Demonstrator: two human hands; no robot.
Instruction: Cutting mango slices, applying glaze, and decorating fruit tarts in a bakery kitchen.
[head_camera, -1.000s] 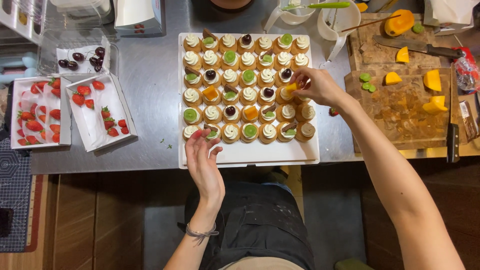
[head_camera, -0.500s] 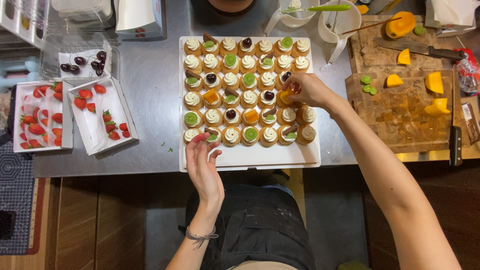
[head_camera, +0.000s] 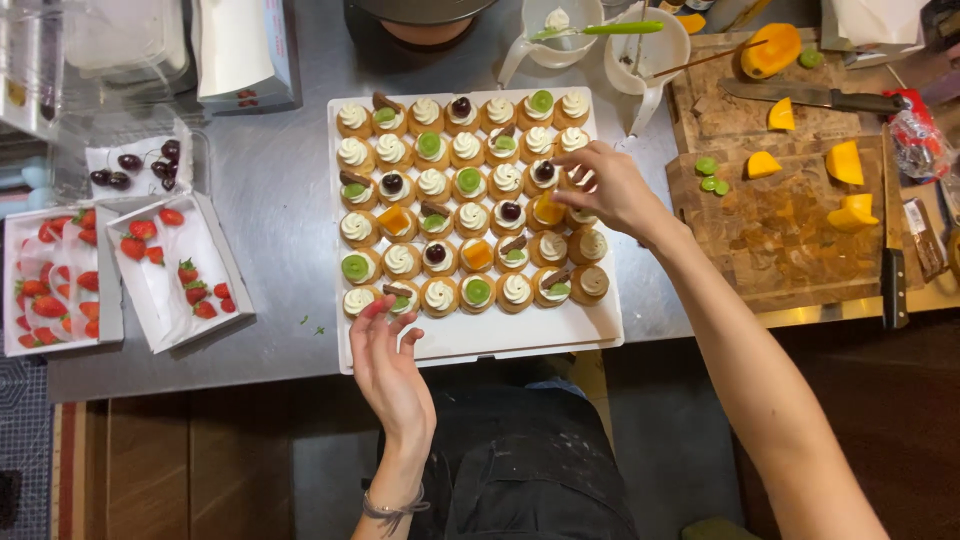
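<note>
Right hand fingers pinched narrow over the right side of the white tray, tips at a mango-topped tartlet; can't tell whether it actually holds the orange piece or just touches it. Left hand open, fingers loosely spread, holding nothing, fingertips at the tray's near-left corner, just beside a cream tartlet.

Steel counter carries everything. Tray sits centre, packed with rows of small tartlets, cream swirls topped with green slices, dark cherries, chocolate shards or mango.

Wooden cutting board right of the tray, just beyond the right wrist: mango chunks, green slices. One knife lies across the far board, another knife along the right edge.

Left of the tray, well apart: two paper trays of strawberries, and behind them cherries.

Far edge: white jug, a green-handled spatula resting on a cup.
</note>
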